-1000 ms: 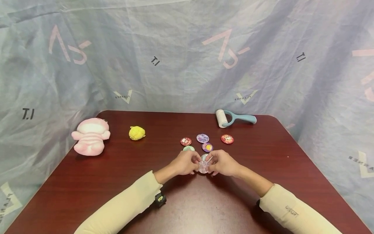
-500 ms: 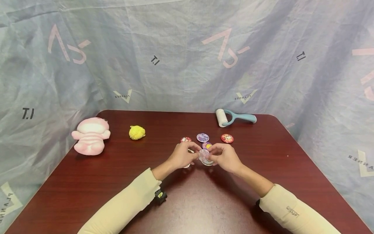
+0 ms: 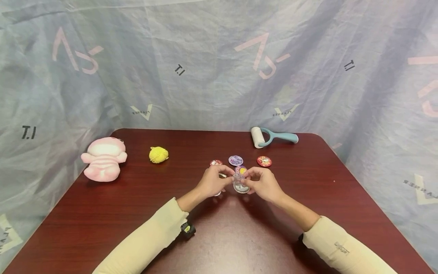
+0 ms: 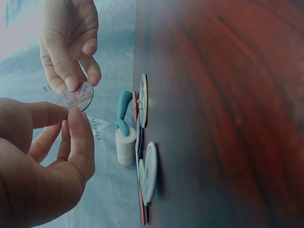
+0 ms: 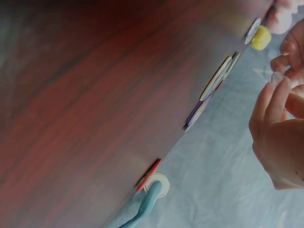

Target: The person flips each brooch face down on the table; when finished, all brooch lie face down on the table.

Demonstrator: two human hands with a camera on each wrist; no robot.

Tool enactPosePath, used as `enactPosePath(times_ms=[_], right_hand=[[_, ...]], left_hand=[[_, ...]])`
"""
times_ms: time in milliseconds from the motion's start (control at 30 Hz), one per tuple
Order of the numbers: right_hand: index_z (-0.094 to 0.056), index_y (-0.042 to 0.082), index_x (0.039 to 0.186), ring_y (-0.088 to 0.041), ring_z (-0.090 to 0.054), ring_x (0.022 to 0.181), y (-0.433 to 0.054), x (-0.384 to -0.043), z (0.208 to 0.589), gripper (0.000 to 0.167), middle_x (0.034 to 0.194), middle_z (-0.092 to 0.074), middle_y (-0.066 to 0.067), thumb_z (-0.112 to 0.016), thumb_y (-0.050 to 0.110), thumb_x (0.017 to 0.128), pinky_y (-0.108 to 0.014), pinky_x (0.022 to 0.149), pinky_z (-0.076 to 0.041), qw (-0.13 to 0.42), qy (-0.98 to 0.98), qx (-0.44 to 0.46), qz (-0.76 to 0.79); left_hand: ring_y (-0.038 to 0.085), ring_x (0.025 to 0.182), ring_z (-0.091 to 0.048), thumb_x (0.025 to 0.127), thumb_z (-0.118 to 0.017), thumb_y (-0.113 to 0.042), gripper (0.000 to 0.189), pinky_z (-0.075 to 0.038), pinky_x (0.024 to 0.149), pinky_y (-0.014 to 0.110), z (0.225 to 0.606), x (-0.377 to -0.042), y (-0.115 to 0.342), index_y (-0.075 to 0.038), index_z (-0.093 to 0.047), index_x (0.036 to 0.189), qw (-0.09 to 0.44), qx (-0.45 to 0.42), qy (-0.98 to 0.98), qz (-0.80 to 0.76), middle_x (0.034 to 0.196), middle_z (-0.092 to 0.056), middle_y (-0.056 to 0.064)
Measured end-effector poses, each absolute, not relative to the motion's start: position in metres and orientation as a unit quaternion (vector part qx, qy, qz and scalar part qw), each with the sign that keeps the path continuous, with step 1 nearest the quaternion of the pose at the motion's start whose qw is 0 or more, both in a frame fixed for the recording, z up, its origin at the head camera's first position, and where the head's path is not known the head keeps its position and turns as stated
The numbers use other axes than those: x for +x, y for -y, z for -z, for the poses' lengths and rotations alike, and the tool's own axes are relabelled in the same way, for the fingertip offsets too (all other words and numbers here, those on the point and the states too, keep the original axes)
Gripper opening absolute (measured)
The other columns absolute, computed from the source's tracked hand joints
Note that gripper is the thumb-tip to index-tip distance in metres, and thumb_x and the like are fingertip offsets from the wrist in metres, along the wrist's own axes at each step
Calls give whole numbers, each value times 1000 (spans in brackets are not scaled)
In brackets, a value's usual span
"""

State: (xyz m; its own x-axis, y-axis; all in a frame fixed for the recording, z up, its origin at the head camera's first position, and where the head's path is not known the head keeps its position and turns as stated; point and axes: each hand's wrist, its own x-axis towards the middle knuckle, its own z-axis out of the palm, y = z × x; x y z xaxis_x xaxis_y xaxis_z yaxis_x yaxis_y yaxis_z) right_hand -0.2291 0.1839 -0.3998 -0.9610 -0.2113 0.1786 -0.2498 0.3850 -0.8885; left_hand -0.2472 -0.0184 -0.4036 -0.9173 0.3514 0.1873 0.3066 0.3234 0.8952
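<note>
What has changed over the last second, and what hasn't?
The left hand and right hand have moved higher in the head view, carrying the round disc they pinch between them. Neither has visibly let go. The pink plush toy, yellow yarn ball and lint roller stayed where they were on the table.
</note>
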Motion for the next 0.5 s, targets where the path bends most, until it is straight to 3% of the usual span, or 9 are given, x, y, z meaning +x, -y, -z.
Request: enactPosePath(times_ms=[167,233,367,500], right_hand=[[-69,-1,93,-26,-64,61,-184,-227,395,9,77,-67,-15,-74,3,87,-34,45,-53,12,845,139,-515],[-68,-3,95,-31,-66,59,-181,-223,388,9,76,-68,-18,-72,2,88,-34,44,-52,4,846,144,-514],[-64,-6,97,-46,-67,65,-176,-215,372,10,80,-69,-27,-68,0,90,-32,45,-51,-23,839,142,-525],[-63,-7,99,-46,-67,67,-177,-217,374,11,89,-70,-30,-67,0,91,-33,45,-52,-40,832,142,-535]], left_hand=[[38,62,-68,89,-71,-5,8,-55,48,32,404,-247,18,-5,-73,96,16,208,-806,-553,92,-71,7],[36,61,-68,88,-72,-5,8,-54,49,30,403,-247,19,-6,-74,95,5,207,-807,-553,91,-71,6],[24,71,-66,86,-73,-6,8,-51,60,24,402,-248,20,-7,-75,94,-23,210,-813,-542,90,-72,4],[19,90,-65,86,-74,-6,9,-50,76,27,403,-248,22,-8,-77,94,-27,207,-813,-543,92,-74,3]])
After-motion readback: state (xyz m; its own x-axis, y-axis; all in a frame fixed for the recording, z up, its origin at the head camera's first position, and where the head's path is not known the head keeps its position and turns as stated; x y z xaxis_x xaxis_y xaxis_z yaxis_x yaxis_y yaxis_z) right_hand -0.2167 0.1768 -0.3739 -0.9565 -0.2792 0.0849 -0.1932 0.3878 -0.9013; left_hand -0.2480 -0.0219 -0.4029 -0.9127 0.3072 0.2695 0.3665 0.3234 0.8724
